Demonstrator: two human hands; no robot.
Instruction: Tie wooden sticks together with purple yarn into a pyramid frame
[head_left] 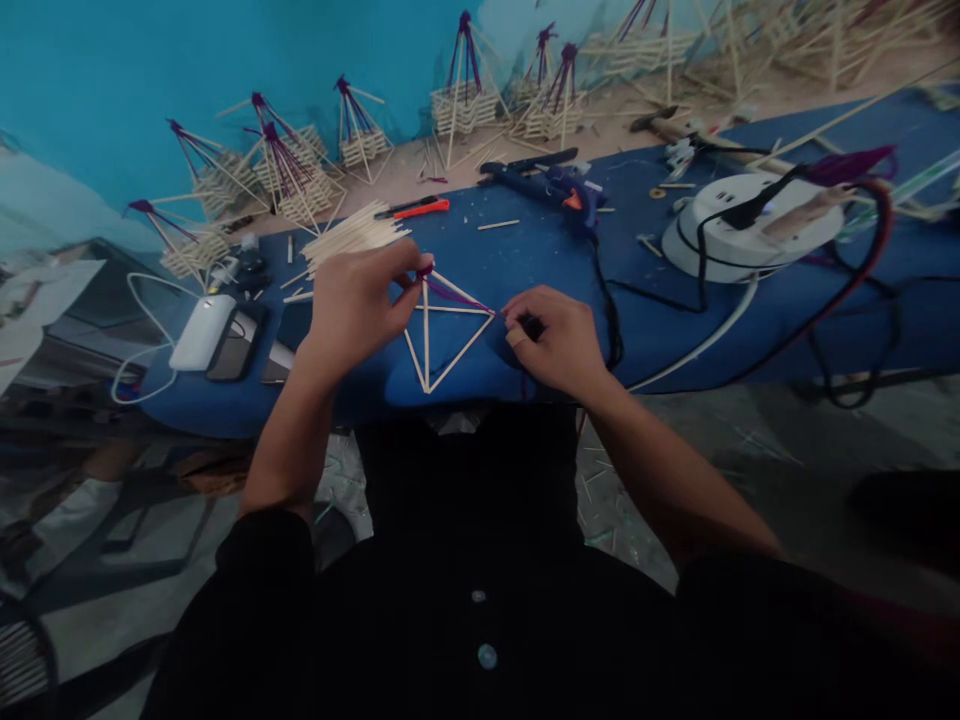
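Observation:
A frame of thin pale sticks (427, 345) stands on the blue table, its sticks meeting at a purple-wrapped top. My left hand (364, 300) pinches that top between thumb and fingers. Purple yarn (454, 295) runs from the top down to the frame's right corner. Just beside this corner is my right hand (555, 330), its thumb and fingers drawn together; whatever they hold is too small to make out. Behind my left hand lies a pile of loose sticks (356, 235).
Finished stick structures with purple tops (465, 95) line the wall side. An orange cutter (420, 208), a glue gun (576, 198) and a white round power strip (750, 225) with cables lie beyond my hands. A white power bank (202, 332) and phone (238, 343) are at left.

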